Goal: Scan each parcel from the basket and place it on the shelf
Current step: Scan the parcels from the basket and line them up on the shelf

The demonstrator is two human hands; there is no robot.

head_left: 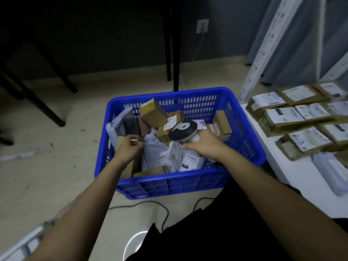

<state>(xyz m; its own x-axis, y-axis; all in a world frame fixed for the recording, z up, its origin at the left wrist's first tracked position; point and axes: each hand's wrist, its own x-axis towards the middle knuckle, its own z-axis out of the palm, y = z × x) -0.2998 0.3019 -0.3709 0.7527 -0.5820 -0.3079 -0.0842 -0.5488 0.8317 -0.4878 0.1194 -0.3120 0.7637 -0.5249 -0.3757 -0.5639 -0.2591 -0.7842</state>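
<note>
**Both hands down in the blue basket of parcels**

Head view: nearest the camera, dark clothing [216,232] fills the lower middle, and two bare forearms reach forward from it over a pale floor [47,176] where a thin black cable [150,204] loops.

The left hand [130,147] is inside the left part of the blue basket [169,187], its fingers curled and pinching the edge of a brown cardboard parcel [123,142] that stands against the basket's left wall.

The right hand [205,146] grips the pale handle of a handheld scanner [181,129], whose dark round head tilts up and left above the pile.

The basket sits on the floor and holds a jumble: small brown boxes [153,113] with white labels toward the back, grey and white poly mailers [154,153] in the middle.

Just right of the basket, a low white shelf [293,172] carries rows of labelled brown parcels [293,117]; a perforated white upright [263,48] rises behind it. Dark furniture legs [172,53] stand beyond the basket.
</note>
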